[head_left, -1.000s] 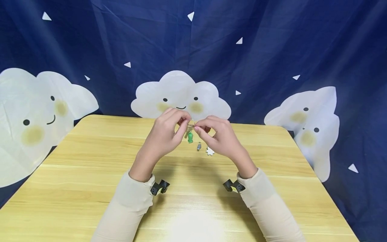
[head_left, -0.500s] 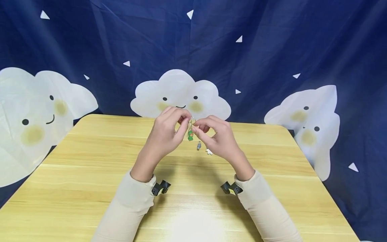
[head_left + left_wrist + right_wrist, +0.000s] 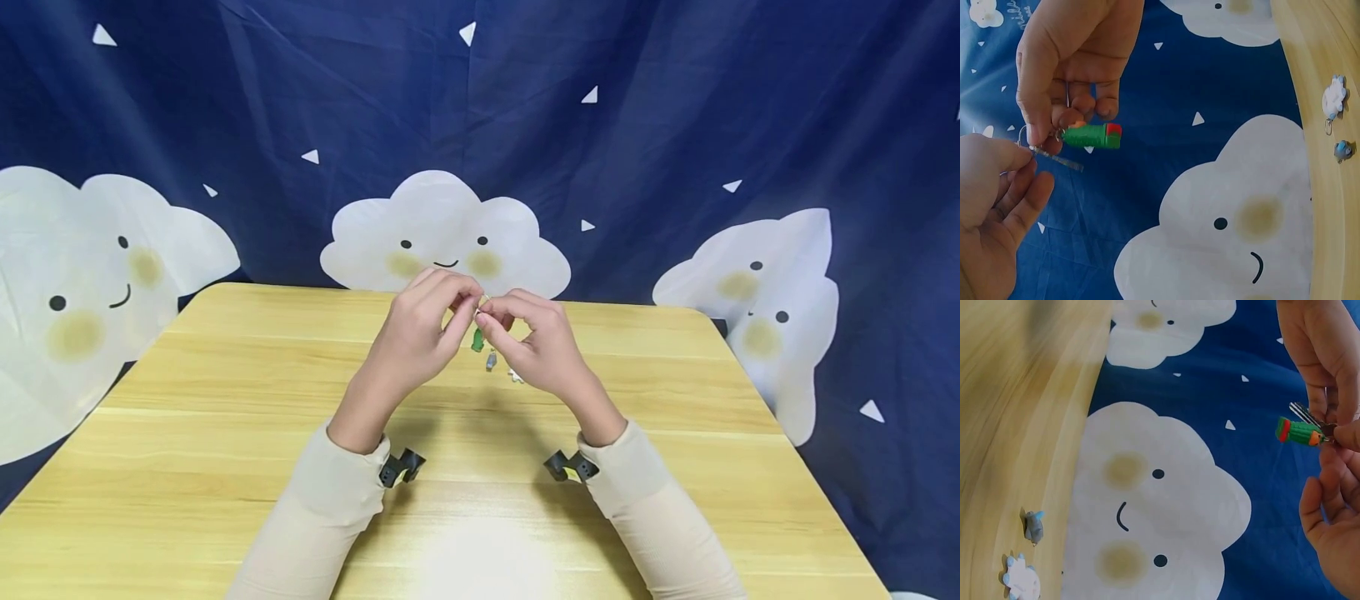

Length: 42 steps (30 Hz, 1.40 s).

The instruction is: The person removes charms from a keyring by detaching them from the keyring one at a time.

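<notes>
A key ring (image 3: pixel 1021 134) is pinched between the fingertips of my left hand (image 3: pixel 420 332) and my right hand (image 3: pixel 534 340), above the far part of the table. From it hangs a small green figure charm (image 3: pixel 1092 135) with red and orange parts. A metal key (image 3: pixel 1302 412) sits beside the charm, its dark head partly covered by fingers. In the left wrist view my right hand (image 3: pixel 1082 47) comes from the top and my left hand (image 3: pixel 988 200) from the left. Exactly which part of the ring each hand grips is partly hidden.
On the wooden table (image 3: pixel 480 450), below the hands, lie a small grey charm (image 3: pixel 491 361) and a white charm with blue tips (image 3: pixel 1334 98), which has a metal loop. A dark blue curtain (image 3: pixel 480 100) with printed clouds hangs behind the table's far edge.
Both hands have drawn slightly closer together at the ring. The green charm has turned and shifted slightly right, and the key that showed lengthwise is now mostly hidden in the head view.
</notes>
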Each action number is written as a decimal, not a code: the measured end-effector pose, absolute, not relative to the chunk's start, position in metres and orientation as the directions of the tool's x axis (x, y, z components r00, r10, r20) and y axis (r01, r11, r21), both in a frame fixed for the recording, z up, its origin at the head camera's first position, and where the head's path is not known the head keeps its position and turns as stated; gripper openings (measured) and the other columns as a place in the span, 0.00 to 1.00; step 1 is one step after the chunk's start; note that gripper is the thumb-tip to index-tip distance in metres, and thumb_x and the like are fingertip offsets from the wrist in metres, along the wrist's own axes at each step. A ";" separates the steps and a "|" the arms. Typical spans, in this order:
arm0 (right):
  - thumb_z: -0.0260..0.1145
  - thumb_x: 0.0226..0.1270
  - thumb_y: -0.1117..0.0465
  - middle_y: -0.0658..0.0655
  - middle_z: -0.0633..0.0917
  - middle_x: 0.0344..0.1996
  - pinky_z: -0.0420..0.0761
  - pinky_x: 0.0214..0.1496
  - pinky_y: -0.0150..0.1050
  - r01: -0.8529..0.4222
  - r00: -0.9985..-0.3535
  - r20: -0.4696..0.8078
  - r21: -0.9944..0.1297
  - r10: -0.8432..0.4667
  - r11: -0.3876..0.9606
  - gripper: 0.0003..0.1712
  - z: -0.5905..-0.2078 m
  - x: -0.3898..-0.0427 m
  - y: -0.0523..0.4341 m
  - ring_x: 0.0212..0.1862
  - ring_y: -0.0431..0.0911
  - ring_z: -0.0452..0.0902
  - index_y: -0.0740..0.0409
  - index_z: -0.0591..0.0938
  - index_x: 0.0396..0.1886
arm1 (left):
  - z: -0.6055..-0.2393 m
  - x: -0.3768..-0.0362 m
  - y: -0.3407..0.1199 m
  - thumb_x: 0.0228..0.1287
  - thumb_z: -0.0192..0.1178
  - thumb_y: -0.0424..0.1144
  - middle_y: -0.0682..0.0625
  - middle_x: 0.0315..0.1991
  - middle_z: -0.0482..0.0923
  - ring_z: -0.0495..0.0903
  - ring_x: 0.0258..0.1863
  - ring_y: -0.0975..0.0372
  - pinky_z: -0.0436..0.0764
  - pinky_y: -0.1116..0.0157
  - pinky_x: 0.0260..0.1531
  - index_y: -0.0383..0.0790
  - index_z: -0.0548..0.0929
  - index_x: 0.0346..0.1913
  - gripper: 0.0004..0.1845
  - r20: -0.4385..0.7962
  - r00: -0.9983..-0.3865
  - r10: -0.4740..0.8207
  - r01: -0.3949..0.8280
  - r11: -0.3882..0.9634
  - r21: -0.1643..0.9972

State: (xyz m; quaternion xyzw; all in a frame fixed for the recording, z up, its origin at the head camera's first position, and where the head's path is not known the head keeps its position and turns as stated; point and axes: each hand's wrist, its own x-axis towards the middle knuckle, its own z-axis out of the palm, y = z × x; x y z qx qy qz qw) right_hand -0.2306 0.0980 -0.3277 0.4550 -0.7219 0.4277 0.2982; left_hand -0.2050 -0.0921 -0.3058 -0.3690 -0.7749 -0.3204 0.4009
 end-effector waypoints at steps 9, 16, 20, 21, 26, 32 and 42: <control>0.67 0.67 0.69 0.51 0.85 0.27 0.76 0.33 0.34 -0.914 -0.397 0.824 -0.317 -0.404 0.252 0.03 -0.326 -0.231 0.101 0.29 0.42 0.76 0.62 0.87 0.35 | -0.304 -0.205 -0.096 0.70 0.60 0.26 0.45 0.36 0.83 0.75 0.35 0.55 0.77 0.62 0.37 0.33 0.83 0.41 0.03 0.843 -0.424 0.333 0.822 0.533 0.203; 0.67 0.67 0.70 0.50 0.82 0.24 0.75 0.32 0.34 -0.920 -0.373 0.848 -0.283 -0.377 0.273 0.03 -0.328 -0.231 0.100 0.28 0.42 0.75 0.62 0.86 0.34 | -0.303 -0.205 -0.098 0.70 0.62 0.27 0.46 0.37 0.83 0.77 0.36 0.56 0.78 0.62 0.37 0.34 0.84 0.41 0.02 0.826 -0.452 0.337 0.821 0.520 0.237; 0.67 0.67 0.69 0.52 0.81 0.23 0.75 0.32 0.35 -0.923 -0.348 0.880 -0.261 -0.323 0.284 0.03 -0.329 -0.229 0.098 0.28 0.44 0.75 0.62 0.87 0.35 | -0.304 -0.206 -0.096 0.70 0.63 0.28 0.46 0.35 0.83 0.79 0.34 0.59 0.79 0.64 0.35 0.34 0.85 0.42 0.02 0.842 -0.458 0.283 0.830 0.477 0.291; 0.67 0.68 0.69 0.52 0.81 0.23 0.75 0.33 0.35 -0.924 -0.343 0.888 -0.258 -0.307 0.284 0.03 -0.329 -0.229 0.097 0.29 0.44 0.75 0.63 0.87 0.35 | -0.304 -0.206 -0.095 0.70 0.64 0.28 0.47 0.34 0.83 0.79 0.33 0.60 0.79 0.65 0.34 0.34 0.85 0.42 0.02 0.846 -0.461 0.267 0.831 0.465 0.305; 0.65 0.71 0.66 0.55 0.82 0.24 0.77 0.36 0.34 -0.925 -0.334 0.911 -0.267 -0.242 0.271 0.07 -0.328 -0.226 0.093 0.30 0.45 0.76 0.64 0.87 0.35 | -0.305 -0.206 -0.093 0.69 0.66 0.30 0.48 0.30 0.83 0.80 0.29 0.63 0.83 0.66 0.35 0.33 0.85 0.43 0.03 0.845 -0.497 0.199 0.825 0.410 0.389; 0.66 0.71 0.67 0.56 0.83 0.25 0.78 0.36 0.34 -0.920 -0.344 0.919 -0.289 -0.192 0.264 0.07 -0.329 -0.225 0.091 0.30 0.46 0.76 0.67 0.88 0.38 | -0.304 -0.205 -0.090 0.67 0.67 0.29 0.48 0.33 0.86 0.83 0.29 0.63 0.85 0.66 0.35 0.32 0.85 0.42 0.04 0.833 -0.531 0.156 0.818 0.351 0.455; 0.68 0.71 0.69 0.55 0.84 0.27 0.79 0.36 0.37 -0.912 -0.356 0.894 -0.269 -0.272 0.311 0.04 -0.331 -0.226 0.090 0.31 0.46 0.77 0.65 0.88 0.39 | -0.303 -0.204 -0.095 0.68 0.65 0.27 0.46 0.33 0.85 0.78 0.31 0.60 0.77 0.66 0.31 0.33 0.87 0.41 0.02 0.876 -0.440 0.200 0.828 0.468 0.309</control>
